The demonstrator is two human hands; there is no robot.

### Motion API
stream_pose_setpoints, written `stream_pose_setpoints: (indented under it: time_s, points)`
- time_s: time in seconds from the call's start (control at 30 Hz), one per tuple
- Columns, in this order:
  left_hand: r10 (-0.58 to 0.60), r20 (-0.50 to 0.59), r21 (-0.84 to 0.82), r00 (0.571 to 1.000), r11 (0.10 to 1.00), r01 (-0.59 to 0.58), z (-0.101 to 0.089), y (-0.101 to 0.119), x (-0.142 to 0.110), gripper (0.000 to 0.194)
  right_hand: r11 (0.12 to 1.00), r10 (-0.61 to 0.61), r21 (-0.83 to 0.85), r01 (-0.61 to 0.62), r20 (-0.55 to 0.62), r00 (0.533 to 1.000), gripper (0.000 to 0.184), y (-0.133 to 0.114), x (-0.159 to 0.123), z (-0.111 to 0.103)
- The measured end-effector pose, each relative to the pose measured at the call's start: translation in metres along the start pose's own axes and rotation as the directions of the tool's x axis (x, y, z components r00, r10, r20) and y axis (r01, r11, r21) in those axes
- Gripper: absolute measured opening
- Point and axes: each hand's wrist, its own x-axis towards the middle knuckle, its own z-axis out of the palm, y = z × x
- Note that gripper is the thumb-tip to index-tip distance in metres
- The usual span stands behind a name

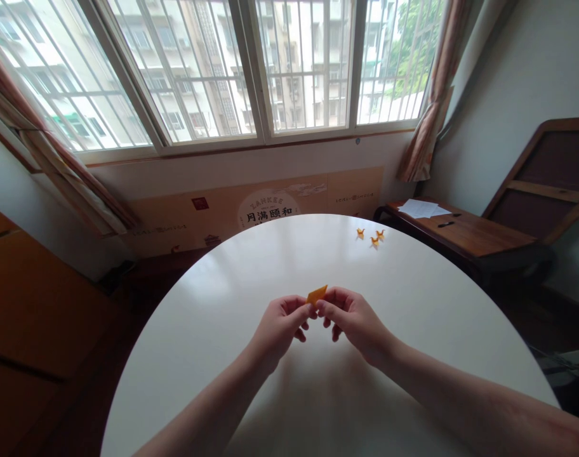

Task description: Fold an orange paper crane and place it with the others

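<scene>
A small folded piece of orange paper (317,294) is held above the round white table (213,304), pinched from both sides. My left hand (280,327) grips its left end with thumb and fingertips. My right hand (353,320) pinches its right end, fingers curled. The hands meet over the middle of the table. Three small folded orange paper figures (371,236) stand close together on the table's far right part.
A dark wooden side table (465,235) at the right carries white sheets (421,208) and a black pen (445,223). A wooden frame (546,178) leans on the right wall. Barred windows and curtains fill the back wall. A brown cabinet stands at the left.
</scene>
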Motion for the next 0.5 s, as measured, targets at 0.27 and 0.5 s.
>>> stream_pose_setpoints:
  time_s: [0.27, 0.5]
  points:
    - [0.011, 0.041, 0.058, 0.999, 0.998, -0.013, 0.0002, -0.0026, 0.0000, 0.035, 1.000, -0.020, -0.010, 0.020, -0.021, 1.000, 0.033, -0.0001, 0.0012, 0.0006]
    - [0.295, -0.138, 0.265, 0.945, 0.931, -0.252, -0.0066, -0.0001, 0.0006, 0.030, 0.999, 0.013, -0.039, -0.016, -0.082, 0.997, 0.031, 0.0006, 0.0035, -0.0009]
